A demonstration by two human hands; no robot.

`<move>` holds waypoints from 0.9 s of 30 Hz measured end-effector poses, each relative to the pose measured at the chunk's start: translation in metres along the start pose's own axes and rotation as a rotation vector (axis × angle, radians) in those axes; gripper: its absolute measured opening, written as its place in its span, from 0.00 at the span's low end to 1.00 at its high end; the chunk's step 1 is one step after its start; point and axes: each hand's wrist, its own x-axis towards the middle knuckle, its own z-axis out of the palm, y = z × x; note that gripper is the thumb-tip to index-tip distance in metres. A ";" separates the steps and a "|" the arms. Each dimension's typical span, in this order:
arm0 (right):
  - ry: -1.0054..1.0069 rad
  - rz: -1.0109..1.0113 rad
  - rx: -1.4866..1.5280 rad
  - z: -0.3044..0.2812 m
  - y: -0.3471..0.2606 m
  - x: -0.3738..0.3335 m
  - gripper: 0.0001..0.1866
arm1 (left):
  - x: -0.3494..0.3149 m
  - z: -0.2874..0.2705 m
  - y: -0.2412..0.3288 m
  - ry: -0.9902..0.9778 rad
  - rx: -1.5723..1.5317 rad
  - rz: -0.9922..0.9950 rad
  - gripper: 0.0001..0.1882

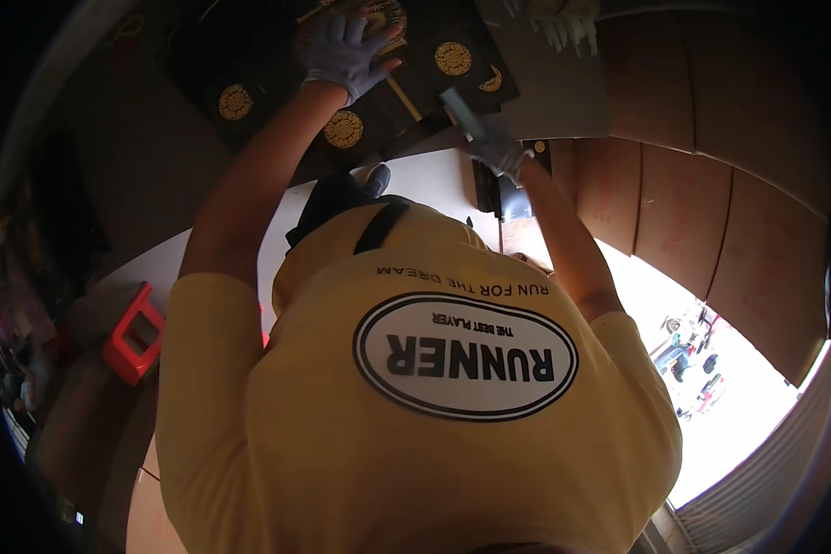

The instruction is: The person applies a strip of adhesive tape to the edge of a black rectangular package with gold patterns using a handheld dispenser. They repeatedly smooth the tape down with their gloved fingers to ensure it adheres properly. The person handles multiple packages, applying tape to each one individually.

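Observation:
My left hand (346, 57), in a pale glove with bare fingertips showing, lies spread on a dark sheet (277, 115) bearing gold round ornaments. One gold round motif (344, 130) lies just below my left wrist, and another gold round motif (452, 58) is to its right. A thin gold strip (403, 99) crosses the sheet beside the left hand. At the sheet's near right edge, my gloved right hand (499, 153) is closed round a flat, grey, bar-shaped tool (462, 111), slightly blurred. The tool's exact kind is unclear.
Large brown cardboard boxes (679, 208) line the right side. A red plastic stool (135, 334) stands at the left. White fringed material (568, 32) lies at the far edge, and dark folded pieces (487, 187) sit below my right hand. Vehicles (692, 360) show in the bright opening.

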 end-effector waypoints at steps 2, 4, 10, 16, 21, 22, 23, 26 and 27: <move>0.036 0.017 0.080 0.046 -0.004 -0.010 0.23 | -0.001 0.004 0.001 0.047 -0.087 -0.016 0.33; -0.124 -0.028 0.314 0.082 -0.008 -0.013 0.27 | 0.000 0.004 0.003 0.036 -0.112 -0.032 0.31; -0.199 -0.029 0.031 0.113 -0.056 -0.031 0.23 | -0.002 0.000 0.003 0.035 -0.088 -0.047 0.30; -0.199 0.071 -0.133 0.115 -0.083 -0.038 0.21 | -0.001 -0.001 0.003 0.039 -0.070 -0.060 0.30; -0.017 0.104 0.505 0.115 0.004 -0.037 0.22 | -0.006 -0.007 0.010 0.060 -0.131 -0.281 0.30; 0.050 -0.029 0.725 0.109 0.000 -0.046 0.20 | -0.003 -0.012 0.019 0.011 -0.128 -0.392 0.30; 0.088 -0.054 0.940 0.108 -0.006 -0.051 0.17 | 0.002 -0.015 0.028 -0.040 -0.126 -0.503 0.30; 0.148 -0.099 1.062 0.103 -0.027 -0.039 0.16 | 0.002 -0.022 0.039 -0.063 -0.030 -0.599 0.31; 0.164 -0.120 1.020 0.097 -0.029 -0.027 0.16 | -0.001 -0.017 0.038 0.015 0.068 -0.536 0.28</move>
